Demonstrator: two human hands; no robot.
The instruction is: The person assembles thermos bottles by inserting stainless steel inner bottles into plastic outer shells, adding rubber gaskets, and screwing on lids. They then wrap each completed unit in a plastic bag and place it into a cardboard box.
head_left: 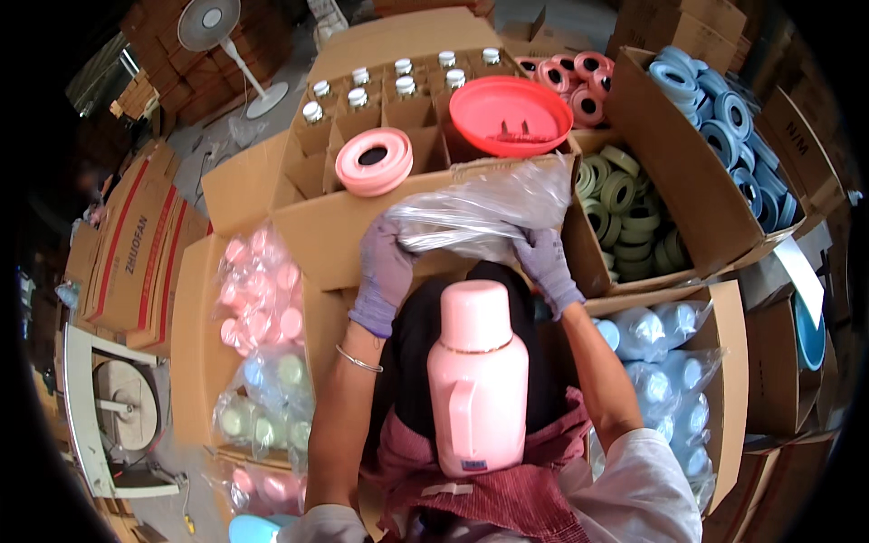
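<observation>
Both my hands wear light purple gloves. My left hand (387, 269) and my right hand (547, 264) grip opposite ends of the near edge of a crumpled clear plastic bag (480, 213), its film stretched between them. The bag lies against the front of a divided carton (330, 237). Closer to me, a pink vacuum flask (477, 398) with a pink cap rests on my lap, its handle facing me; neither hand touches it. Beyond the bag, a pink ring-shaped part (374, 161) and a red plastic basin (509, 113) sit on top of the carton.
Several white-capped bottles (405, 86) stand in the carton's compartments. Left is a box of bagged pink caps (258, 290); right, bagged blue caps (656, 380). Boxes of green rings (625, 213) and blue rings (724, 131) stand at the right. A fan (210, 23) stands far left.
</observation>
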